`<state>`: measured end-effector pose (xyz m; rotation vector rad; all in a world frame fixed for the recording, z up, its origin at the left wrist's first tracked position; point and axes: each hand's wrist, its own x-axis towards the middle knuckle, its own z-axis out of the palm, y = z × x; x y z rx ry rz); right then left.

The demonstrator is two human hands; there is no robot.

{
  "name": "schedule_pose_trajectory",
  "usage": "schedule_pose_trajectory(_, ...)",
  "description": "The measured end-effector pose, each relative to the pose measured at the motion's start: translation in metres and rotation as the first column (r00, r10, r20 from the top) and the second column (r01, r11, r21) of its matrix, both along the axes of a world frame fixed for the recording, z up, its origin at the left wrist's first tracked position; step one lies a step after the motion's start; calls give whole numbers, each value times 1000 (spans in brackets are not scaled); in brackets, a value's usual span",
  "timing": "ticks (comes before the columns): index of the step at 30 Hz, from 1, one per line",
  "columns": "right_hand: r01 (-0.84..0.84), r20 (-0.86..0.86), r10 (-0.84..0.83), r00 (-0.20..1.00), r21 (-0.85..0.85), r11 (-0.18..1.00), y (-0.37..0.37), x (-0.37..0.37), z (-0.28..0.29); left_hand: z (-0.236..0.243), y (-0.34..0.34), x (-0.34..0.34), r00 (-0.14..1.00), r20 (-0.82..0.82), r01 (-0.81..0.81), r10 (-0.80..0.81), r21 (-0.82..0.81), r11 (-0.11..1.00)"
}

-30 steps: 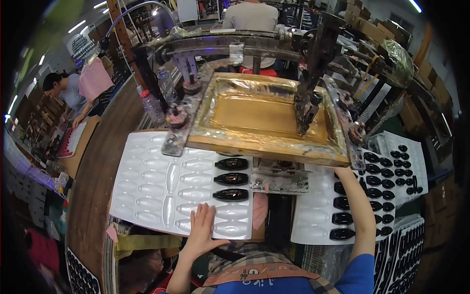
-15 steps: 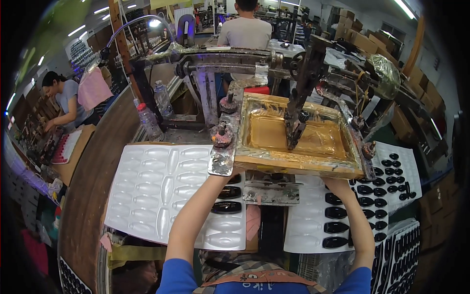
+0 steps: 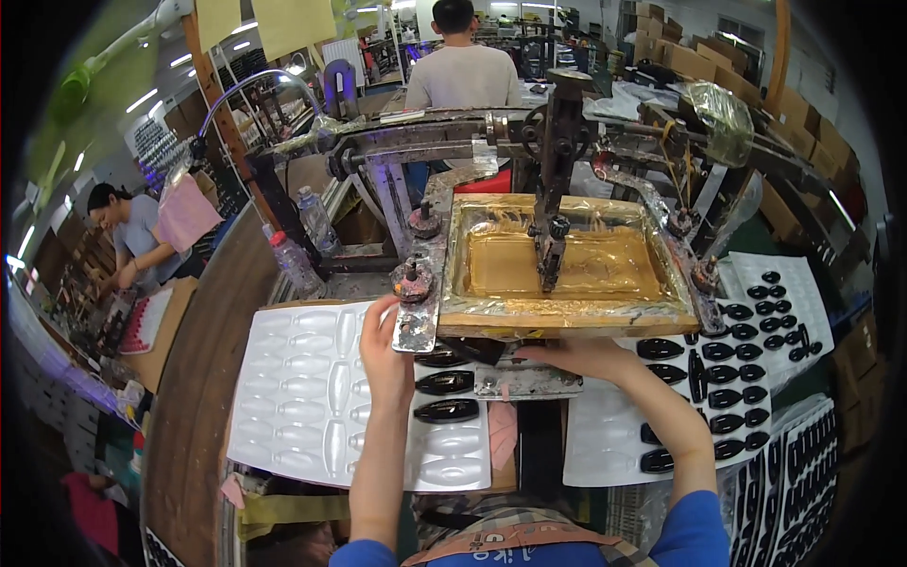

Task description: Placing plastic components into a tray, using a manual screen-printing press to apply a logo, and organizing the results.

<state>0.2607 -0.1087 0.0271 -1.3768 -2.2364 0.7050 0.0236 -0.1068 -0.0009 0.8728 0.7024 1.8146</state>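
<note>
My left hand (image 3: 383,345) is raised at the left metal bar (image 3: 417,326) of a screen-printing frame (image 3: 557,319), fingers stretched up and apart, with the tips partly behind the bar. My right hand (image 3: 590,359) reaches in from the right beneath the frame's front edge. Its fingers point left toward a dark piece (image 3: 480,350) over the small metal stand (image 3: 529,384); the frame hides part of them, so I cannot see whether they grip it. Golden-brown ink (image 3: 605,265) lies in the frame under an upright squeegee holder (image 3: 550,255). Black bottle-shaped pieces (image 3: 447,410) sit in the left white tray (image 3: 283,416).
On the right, another white tray (image 3: 595,444) holds several black pieces, with a further tray (image 3: 803,274) behind it. Plastic bottles (image 3: 295,265) stand left of the press. A co-worker (image 3: 146,231) works at far left; another person (image 3: 463,76) sits ahead, back turned.
My right hand has moved left from the right tray to beneath the frame's middle. My left hand has come out to the left bar. The view has shifted, and the frame looks more level.
</note>
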Motion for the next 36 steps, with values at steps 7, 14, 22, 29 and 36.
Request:
schedule_pose_trajectory(7,-72,107,64,992,79,994,-25,6,2,-10,-108,17,969,-101,-214,227,121,969)
schedule_pose_trajectory(14,-151,-306,244,920,296,943,-119,10,4,-9,-146,38,958,-59,-266,282,199,943)
schedule_pose_trajectory(22,-13,-650,109,752,151,988,-156,-16,-24,-18,-173,43,961,-97,-232,257,215,949)
schedule_pose_trajectory(29,41,-654,143,743,257,965,-167,-20,-29,-22,-185,42,957,-166,-203,238,202,958)
schedule_pose_trajectory(36,84,-664,94,741,231,969,-178,-24,-33,-22,-190,39,962,-168,-178,215,211,961)
